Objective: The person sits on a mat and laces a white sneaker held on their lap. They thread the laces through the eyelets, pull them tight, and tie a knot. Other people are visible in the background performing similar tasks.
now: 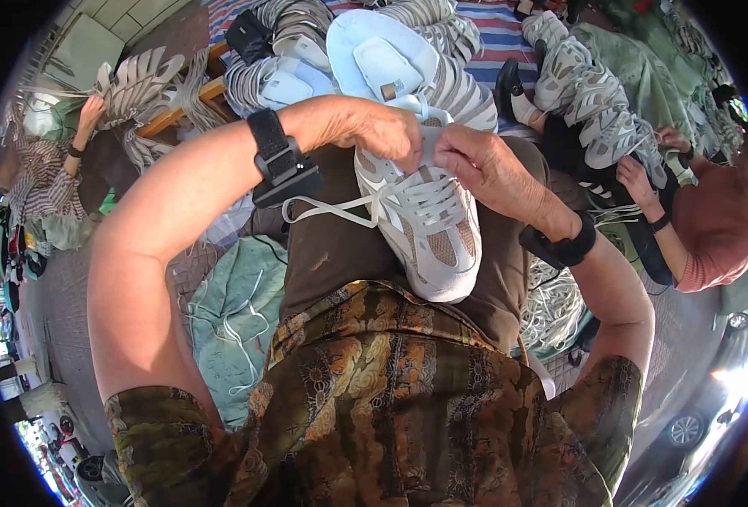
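A white and beige sneaker (443, 245) rests on my lap, toe toward me. White shoelace (431, 201) crosses its lower eyelets, and a loose length loops out to the left. My left hand (388, 135) is closed at the left edge of the opening, its fingertips tucked against the upper. Across the tongue (429, 139), my right hand (485, 165) is closed in a pinch by the top eyelets. Whatever lies between its fingertips is hidden. Just beyond the sneaker lies a light-blue, sole-shaped piece (382, 42).
Piled shoe uppers (467, 97) lie ahead on a striped sheet (505, 34). At my right knee is a heap of white laces (551, 308); a green cloth (230, 329) lies to my left. One co-worker (716, 211) sits at right, another person (53, 182) at far left.
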Action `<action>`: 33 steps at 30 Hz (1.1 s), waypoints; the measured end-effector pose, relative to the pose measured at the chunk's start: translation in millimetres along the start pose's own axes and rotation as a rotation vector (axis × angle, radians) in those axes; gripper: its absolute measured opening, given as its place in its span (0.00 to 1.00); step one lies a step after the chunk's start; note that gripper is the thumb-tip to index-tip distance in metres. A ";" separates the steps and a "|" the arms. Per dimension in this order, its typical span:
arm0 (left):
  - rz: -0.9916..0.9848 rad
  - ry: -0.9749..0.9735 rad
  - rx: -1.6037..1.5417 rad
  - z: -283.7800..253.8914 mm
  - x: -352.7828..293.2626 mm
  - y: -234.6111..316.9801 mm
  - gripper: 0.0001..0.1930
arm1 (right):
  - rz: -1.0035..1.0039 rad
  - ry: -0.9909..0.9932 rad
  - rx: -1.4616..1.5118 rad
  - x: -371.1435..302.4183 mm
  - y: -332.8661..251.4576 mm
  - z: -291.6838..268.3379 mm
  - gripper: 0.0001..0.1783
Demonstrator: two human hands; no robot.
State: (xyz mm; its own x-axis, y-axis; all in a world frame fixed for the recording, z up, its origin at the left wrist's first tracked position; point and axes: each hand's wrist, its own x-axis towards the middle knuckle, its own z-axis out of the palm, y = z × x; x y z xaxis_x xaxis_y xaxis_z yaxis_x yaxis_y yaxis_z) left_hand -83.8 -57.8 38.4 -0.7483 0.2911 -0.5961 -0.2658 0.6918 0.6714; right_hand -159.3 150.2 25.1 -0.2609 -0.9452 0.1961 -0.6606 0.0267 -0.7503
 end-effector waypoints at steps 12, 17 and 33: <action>0.065 0.123 0.031 8.5 1.4 -2.2 0.16 | 0.003 0.064 0.079 -6.5 10.5 6.1 0.06; 0.354 0.612 0.033 30.9 -13.1 1.6 0.16 | 0.007 0.118 0.079 -8.9 18.1 10.1 0.08; 1.235 0.229 -0.003 185.4 -104.7 109.1 0.10 | -0.780 -0.237 0.370 56.1 -139.5 101.4 0.05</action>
State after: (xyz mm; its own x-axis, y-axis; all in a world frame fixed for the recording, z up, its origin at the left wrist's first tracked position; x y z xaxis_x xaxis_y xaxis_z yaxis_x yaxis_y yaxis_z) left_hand 78.3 109.7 92.5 -0.5867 0.6208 0.5199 0.6850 0.0380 0.7276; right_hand -10.4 60.4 76.7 0.3471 -0.6940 0.6308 -0.3089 -0.7197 -0.6218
